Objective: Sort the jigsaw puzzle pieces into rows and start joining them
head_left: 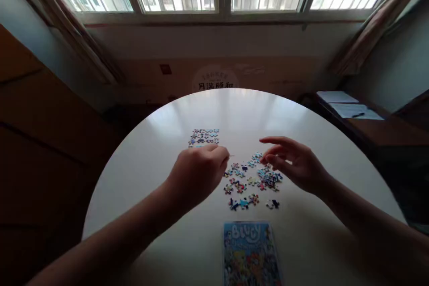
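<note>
My left hand (201, 170) is closed in a pinch above the table. A puzzle piece (231, 156), seen edge-on as a thin sliver, sticks out from its fingertips. Beyond that hand lie neat rows of puzzle pieces (205, 135), their nearer part hidden behind my knuckles. My right hand (295, 163) hovers beside the heap of puzzle pieces (270, 178), its index finger stretched out and the other fingers loosely bent, with no piece visible in them. Between my hands, loose puzzle pieces (239, 185) are scattered in small groups.
The round white table (140, 178) carries a blue "Bluey" puzzle box (251, 254) at its near side. A brown side desk (402, 132) with papers (355, 111) and a pen (358, 115) stands at the right. Behind the table is a wall with windows.
</note>
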Demonstrator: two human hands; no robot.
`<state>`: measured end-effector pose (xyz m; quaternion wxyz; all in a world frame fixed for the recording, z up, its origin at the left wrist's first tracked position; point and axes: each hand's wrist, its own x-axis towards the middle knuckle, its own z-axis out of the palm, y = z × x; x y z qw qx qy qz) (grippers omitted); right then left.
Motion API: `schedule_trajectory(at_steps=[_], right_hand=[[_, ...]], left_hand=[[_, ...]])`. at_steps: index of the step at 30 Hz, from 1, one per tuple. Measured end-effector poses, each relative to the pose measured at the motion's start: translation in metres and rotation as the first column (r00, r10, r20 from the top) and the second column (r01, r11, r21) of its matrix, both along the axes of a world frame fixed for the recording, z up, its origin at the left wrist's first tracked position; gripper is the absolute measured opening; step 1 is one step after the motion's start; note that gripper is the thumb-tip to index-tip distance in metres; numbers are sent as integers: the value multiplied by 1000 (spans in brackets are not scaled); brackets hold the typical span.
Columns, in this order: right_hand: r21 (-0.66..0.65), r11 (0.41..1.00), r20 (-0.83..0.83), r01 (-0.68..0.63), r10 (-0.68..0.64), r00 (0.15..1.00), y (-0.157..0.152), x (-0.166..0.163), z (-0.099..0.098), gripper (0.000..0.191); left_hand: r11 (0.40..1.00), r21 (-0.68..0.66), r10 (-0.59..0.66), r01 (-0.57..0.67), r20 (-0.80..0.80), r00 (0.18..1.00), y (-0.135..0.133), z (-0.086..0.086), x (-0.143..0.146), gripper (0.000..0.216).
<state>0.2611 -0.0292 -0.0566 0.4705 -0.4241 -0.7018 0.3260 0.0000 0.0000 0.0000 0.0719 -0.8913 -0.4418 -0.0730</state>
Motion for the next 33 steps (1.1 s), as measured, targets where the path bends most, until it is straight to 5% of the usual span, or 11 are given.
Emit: schedule_trajectory(at_steps=[4, 14, 22, 28, 33], right_hand=[[14, 997, -17, 82, -82, 997, 8, 13, -1, 30], [36, 999, 87, 32, -35, 996, 6, 7, -2, 18], [50, 997, 70, 55, -59, 996, 5, 9, 2, 18], [91, 996, 76, 17, -24, 997, 3, 8, 6, 18], [88, 996, 85, 22, -30, 996, 3, 8, 3, 18]], left_hand=[[984, -31, 169, -177, -181, 969, -12, 2, -4, 20], [916, -322, 111, -238, -365, 924, -13, 3, 16, 35], [921, -346, 67, -181, -319, 945, -4, -2, 6, 22], [963, -166, 198, -213, -102, 975, 23, 15, -38, 20], [959, -274, -96, 73, -71, 993, 42, 17, -53, 24]])
